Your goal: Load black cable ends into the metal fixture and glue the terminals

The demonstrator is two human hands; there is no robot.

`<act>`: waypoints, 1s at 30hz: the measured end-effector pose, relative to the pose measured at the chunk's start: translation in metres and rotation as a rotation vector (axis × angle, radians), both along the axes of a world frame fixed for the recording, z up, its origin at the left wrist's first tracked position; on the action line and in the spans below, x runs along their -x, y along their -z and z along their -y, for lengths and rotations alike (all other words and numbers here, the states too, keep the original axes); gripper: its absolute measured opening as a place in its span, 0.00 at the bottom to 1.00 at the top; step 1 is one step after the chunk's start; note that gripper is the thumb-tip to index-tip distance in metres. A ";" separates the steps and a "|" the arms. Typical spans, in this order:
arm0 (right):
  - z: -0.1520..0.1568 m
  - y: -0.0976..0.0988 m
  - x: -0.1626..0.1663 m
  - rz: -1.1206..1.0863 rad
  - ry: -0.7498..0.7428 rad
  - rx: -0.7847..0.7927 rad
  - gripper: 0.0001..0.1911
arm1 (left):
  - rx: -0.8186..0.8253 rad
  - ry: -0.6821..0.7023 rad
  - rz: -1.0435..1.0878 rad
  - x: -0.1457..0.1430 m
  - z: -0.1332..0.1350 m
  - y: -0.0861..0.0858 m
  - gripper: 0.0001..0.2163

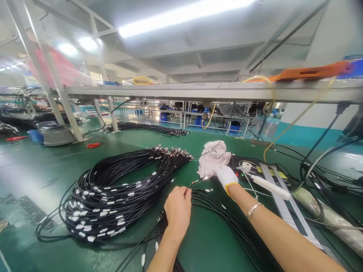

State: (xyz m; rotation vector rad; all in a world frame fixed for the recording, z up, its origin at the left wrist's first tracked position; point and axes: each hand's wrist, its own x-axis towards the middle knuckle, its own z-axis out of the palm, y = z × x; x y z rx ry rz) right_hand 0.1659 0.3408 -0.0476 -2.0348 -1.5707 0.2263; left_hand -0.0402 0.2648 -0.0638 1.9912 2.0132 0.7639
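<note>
My left hand (pixel 178 209) is bare and pinches a black cable near its stripped end, where thin coloured wires stick out to the right. A white glove with a yellow cuff covers my right hand (pixel 227 177), which is closed on a crumpled pinkish-white cloth (pixel 214 155). The cloth sits close to the tips of the wires. Left of my hands lies a large coiled bundle of black cables (pixel 113 196) with white labels, its stripped ends gathered toward the middle. More black cables (pixel 218 211) run under and beside my left wrist.
At right, a soldering iron (pixel 269 187) with a white handle lies by a black box (pixel 241 162) and a metal frame (pixel 279 200). Further cables (pixel 141 128) lie behind the coil. A shelf (pixel 170 90) spans the green table, with a grey pot (pixel 56 134) at left.
</note>
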 end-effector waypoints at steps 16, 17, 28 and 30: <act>0.071 0.003 0.017 0.345 -0.416 0.005 0.08 | 0.086 0.130 -0.155 -0.003 0.007 -0.003 0.10; 0.070 0.005 0.019 0.368 -0.439 -0.002 0.09 | 0.088 0.132 -0.153 -0.003 0.006 -0.002 0.10; 0.071 0.004 0.030 0.700 -0.529 0.042 0.17 | 0.117 0.122 -0.118 -0.004 0.006 0.001 0.10; 0.077 0.004 0.031 0.746 -0.545 0.070 0.22 | 0.121 0.119 -0.121 -0.004 0.007 0.000 0.10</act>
